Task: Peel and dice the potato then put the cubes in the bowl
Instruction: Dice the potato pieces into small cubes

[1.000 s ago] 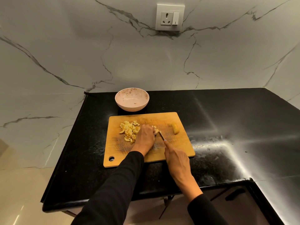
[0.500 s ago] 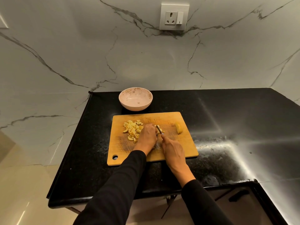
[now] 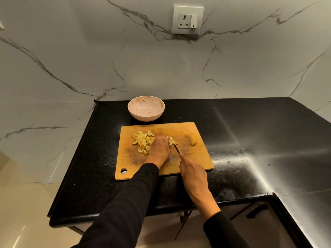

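Since a moment earlier the knife (image 3: 176, 148), gripped by the right hand (image 3: 192, 173), was drawn back from the potato piece (image 3: 171, 141) pinned under the curled left hand (image 3: 159, 149), so dicing was judged unfinished.

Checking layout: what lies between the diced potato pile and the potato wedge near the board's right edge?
Head view: the left hand, a few potato pieces, the knife blade, then bare wooden cutting board.

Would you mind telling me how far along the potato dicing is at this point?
Done: a pile of pale yellow potato cubes lies on the wooden cutting board. In hand: the left hand steadies a piece while the right hand works a small knife. Left: the uncut potato wedge, and filling the pink bowl.
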